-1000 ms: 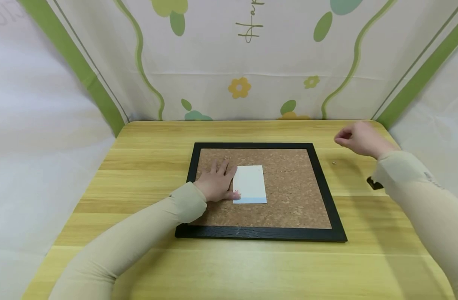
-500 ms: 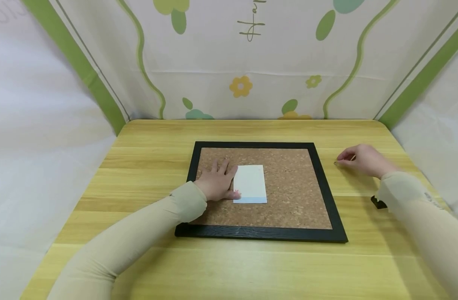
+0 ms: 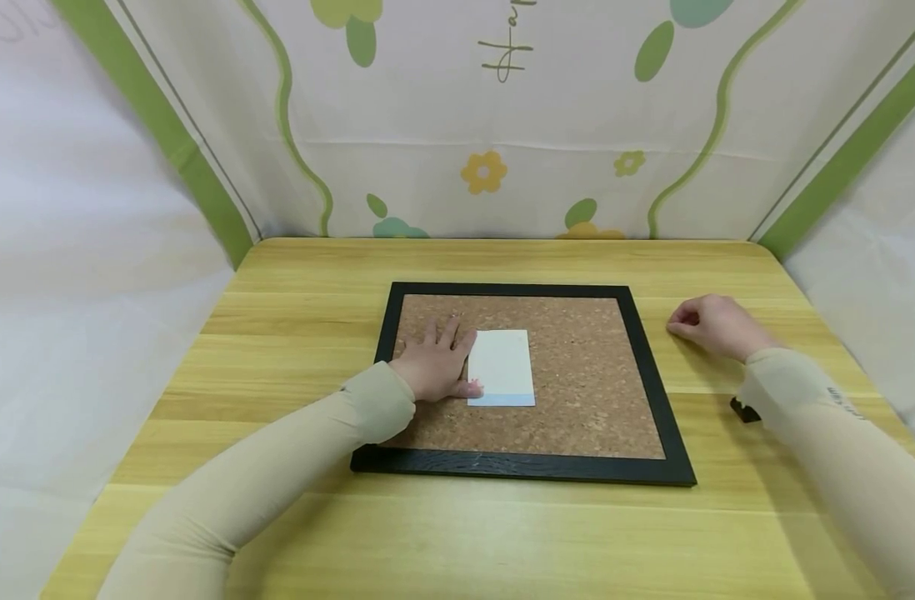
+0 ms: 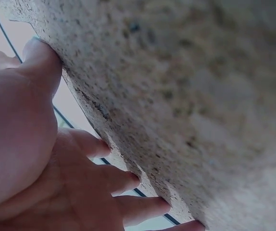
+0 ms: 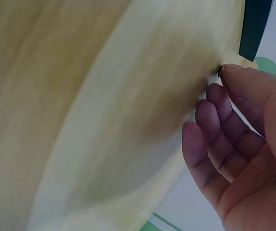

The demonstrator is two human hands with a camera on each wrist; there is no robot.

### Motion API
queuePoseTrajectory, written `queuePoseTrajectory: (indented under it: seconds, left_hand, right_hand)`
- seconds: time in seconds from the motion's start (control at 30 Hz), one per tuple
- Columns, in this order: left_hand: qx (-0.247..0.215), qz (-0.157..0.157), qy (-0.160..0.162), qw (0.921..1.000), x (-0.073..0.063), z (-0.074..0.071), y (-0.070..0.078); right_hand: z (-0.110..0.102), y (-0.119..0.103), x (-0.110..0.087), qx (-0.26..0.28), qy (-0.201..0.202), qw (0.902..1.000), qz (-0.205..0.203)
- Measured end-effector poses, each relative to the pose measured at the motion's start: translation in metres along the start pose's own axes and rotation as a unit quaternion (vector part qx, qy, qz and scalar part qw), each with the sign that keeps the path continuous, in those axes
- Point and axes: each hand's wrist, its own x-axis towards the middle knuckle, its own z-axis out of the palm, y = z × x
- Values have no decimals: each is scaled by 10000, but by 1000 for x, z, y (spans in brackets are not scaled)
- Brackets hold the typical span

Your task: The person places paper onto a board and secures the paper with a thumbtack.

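Note:
A white card (image 3: 501, 367) with a pale blue lower band lies on the cork board (image 3: 588, 375). My left hand (image 3: 432, 367) rests flat on the board beside it, fingers spread, the thumb over the card's lower left corner. In the left wrist view, the left hand's fingers (image 4: 150, 208) reach along the cork. To the right of the board, my right hand (image 3: 716, 325) is low at the table, pinching a tiny shiny thumbtack (image 5: 220, 70) at the thumb tip. The fingers hide most of the tack, and the head view does not show it.
The board's black frame (image 3: 525, 464) makes a raised border on the wooden table (image 3: 277, 358). A small black object (image 3: 744, 410) shows beside the right sleeve. A patterned white curtain (image 3: 397, 108) rises behind the table, with white cloth on both sides.
My right hand has come down from above the table to the small tack, and its fingers have closed there, covering it. The left hand and the card have stayed in place.

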Motion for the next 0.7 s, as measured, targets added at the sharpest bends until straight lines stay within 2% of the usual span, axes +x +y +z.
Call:
queuePoseTrajectory:
  seconds: [0.13,0.4,0.7]
  left_hand:
    - [-33,-21,-31,10000,0,0,0]
    - [23,-7,-19,10000,-3,-3,2]
    - [154,14,7,9999,-4,-4,3]
  right_hand:
    - [-2,-5,-1,36,67,10000,40]
    - [-18,-23,-6,357,637,9973,-113]
    - [-30,-72,-11,931,1025,9901,-213]
